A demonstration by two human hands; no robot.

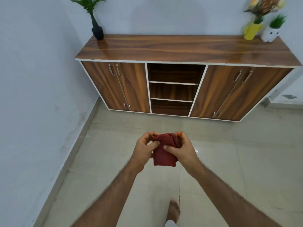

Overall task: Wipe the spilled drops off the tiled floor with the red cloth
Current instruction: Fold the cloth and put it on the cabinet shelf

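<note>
The tiled floor point(221, 161) is pale beige with thin grout lines and runs up to pale blue-white walls, which meet in a corner at the upper left. No drops can be made out on the tiles; a small bright glint shows just right of the hands.

A wood-grain sideboard point(180, 48) with white edging stands against the far wall. It has double doors at each end and three open shelves in the middle.

On its top, a dark vase with a green plant point(96, 28) stands at the back left corner. At the back right corner are a yellow pot point(251, 31) and a white pot point(270, 34), each with greenery, beside blurred orange flowers point(264, 5).

No writing can be read.

The red cloth point(164, 154) is folded and held above the floor. The left hand point(144, 151) and right hand point(182, 149) both pinch it, thumbs on its front. A bare foot point(174, 210) rests on the tiles below.
</note>
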